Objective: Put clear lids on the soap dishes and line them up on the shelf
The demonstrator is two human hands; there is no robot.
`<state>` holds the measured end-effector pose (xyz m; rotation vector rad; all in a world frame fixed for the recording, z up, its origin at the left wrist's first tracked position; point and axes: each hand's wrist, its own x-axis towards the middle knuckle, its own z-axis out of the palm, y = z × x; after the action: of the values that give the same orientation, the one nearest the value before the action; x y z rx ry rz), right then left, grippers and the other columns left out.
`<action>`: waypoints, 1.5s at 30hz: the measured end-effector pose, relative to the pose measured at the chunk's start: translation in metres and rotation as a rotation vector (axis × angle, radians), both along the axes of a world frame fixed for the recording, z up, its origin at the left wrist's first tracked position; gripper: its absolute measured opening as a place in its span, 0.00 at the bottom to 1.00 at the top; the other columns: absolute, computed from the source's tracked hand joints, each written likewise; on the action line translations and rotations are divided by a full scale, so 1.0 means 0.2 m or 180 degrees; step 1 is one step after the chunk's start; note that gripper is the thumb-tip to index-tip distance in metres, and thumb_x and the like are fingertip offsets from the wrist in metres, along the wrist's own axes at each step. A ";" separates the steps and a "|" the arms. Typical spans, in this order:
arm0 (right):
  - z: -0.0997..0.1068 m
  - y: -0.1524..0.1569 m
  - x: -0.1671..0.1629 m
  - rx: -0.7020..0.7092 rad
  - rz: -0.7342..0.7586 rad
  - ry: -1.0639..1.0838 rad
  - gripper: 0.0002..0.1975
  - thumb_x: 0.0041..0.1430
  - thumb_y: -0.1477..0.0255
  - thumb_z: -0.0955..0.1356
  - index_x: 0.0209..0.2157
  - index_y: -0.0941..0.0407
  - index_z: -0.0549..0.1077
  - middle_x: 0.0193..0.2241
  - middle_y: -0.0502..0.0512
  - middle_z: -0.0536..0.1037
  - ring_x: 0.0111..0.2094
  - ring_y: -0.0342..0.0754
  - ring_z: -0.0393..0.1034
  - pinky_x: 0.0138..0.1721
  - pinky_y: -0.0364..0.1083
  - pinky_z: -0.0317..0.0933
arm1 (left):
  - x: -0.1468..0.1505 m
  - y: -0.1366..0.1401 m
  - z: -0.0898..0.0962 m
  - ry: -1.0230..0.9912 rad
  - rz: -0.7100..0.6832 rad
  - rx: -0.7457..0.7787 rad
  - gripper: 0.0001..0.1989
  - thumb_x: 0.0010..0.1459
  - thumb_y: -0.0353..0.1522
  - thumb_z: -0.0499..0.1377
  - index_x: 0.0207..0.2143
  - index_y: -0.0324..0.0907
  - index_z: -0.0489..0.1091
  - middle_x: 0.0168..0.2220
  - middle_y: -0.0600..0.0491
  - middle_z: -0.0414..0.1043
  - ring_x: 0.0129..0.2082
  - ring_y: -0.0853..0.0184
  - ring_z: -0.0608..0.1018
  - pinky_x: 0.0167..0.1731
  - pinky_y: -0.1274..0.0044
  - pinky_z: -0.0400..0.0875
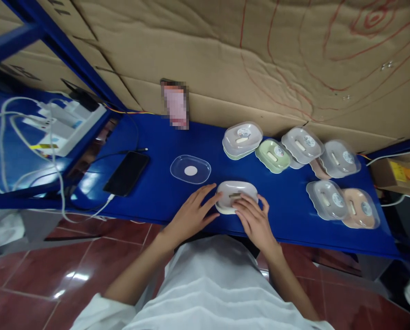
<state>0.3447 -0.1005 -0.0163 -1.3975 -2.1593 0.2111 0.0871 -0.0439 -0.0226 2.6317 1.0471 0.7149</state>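
Note:
A pale soap dish (237,187) rests on the blue table in front of me, with a small dark-looking slot or strip in its middle. At its left edge is my left hand (196,210), fingers stretched out and spread, the tips touching or very near the rim. My right hand (256,219) lies over the dish's right side, its fingers bent onto the middle and around the right edge. Those fingers partly hide the dish. Left of it lies a clear oval lid (202,166) with a round white sticker (190,171).
Lidded soap dishes stand at the right, including a green one (272,156), a grey one (328,200) and a peach one (360,208). A black phone (126,174) with a cable lies left. A power strip (76,130) holds several plugs. Cardboard (205,59) lines the back.

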 end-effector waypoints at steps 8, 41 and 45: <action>-0.02 -0.01 0.01 -0.0034 0.0305 -0.0306 0.15 0.76 0.75 0.65 0.59 0.49 0.76 0.58 0.54 0.82 0.64 0.51 0.73 0.74 0.60 0.42 | 0.02 -0.04 -0.06 -0.0017 0.0092 0.0131 0.21 0.70 0.34 0.63 0.64 0.45 0.71 0.68 0.38 0.69 0.67 0.50 0.74 0.62 0.58 0.76; 0.08 0.21 0.17 -0.0753 0.0697 0.0359 0.30 0.74 0.66 0.68 0.73 0.46 0.61 0.78 0.60 0.49 0.78 0.62 0.47 0.73 0.64 0.58 | 0.06 -0.11 0.00 -0.1042 0.0813 -0.0794 0.39 0.69 0.39 0.66 0.76 0.54 0.51 0.77 0.40 0.53 0.75 0.49 0.64 0.67 0.54 0.71; 0.07 0.24 0.17 -0.0768 0.0970 -0.0075 0.31 0.74 0.69 0.67 0.75 0.44 0.59 0.79 0.56 0.46 0.79 0.63 0.40 0.74 0.67 0.55 | 0.06 -0.07 -0.07 -0.0670 0.0518 -0.0467 0.35 0.70 0.35 0.63 0.75 0.52 0.55 0.76 0.39 0.55 0.74 0.51 0.65 0.68 0.56 0.71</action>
<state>0.3780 -0.0521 -0.0025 -1.1898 -2.4239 0.5888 0.1000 -0.0570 -0.0373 2.3101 1.2100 0.8905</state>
